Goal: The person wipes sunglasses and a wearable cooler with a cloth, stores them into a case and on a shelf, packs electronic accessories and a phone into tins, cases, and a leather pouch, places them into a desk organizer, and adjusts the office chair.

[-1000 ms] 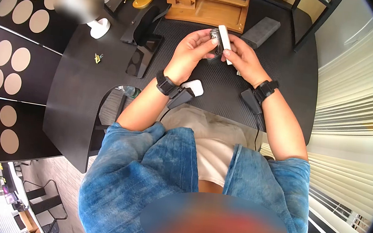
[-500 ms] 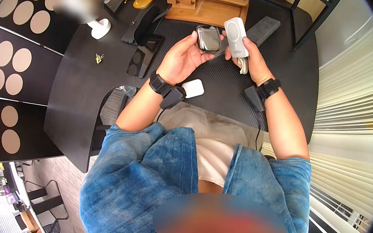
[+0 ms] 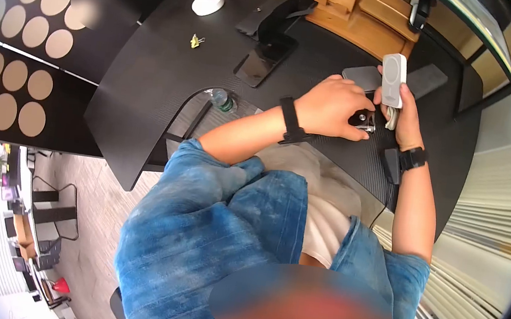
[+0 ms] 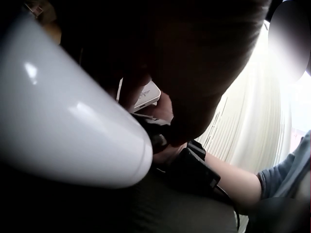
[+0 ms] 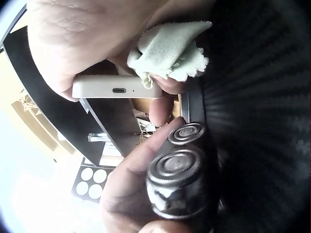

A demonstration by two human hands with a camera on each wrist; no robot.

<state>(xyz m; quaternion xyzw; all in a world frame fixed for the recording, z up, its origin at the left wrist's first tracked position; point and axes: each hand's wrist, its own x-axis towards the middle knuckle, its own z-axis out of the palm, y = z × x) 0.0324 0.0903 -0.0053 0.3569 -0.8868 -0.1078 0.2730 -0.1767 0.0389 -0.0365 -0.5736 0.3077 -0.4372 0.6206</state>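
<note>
My left hand point(image 3: 332, 108) reaches across in front of me, fingers bent over a dark gadget point(image 3: 363, 118) with the thumb along its near side, the gap between them only as wide as the gadget. The gadget sits low over the right part of the desk point(image 3: 162, 84), just beside my right hand point(image 3: 409, 122); whether it touches the desktop I cannot tell. From the right wrist, two round ridged metal knobs point(image 5: 176, 164) show on it, near my fingers.

I judge the gadget to be small, hard and fairly dense for its size. Its glossy sides would slip under a damp fingertip and could mark or scratch, so a hold across opposite edges seems best, the ridged knobs giving extra bite.

My right hand is closed in around a white power bank point(image 3: 393, 79), thumb on one long edge and fingers on the other, its broad face left bare. It should be stiff, moderately weighty and smooth, best taken by those long edges, and a drop could crack it. A pale cloth point(image 5: 170, 53) is bunched against the same hand below it, soft and nearly weightless, easily pinched anywhere.
</note>
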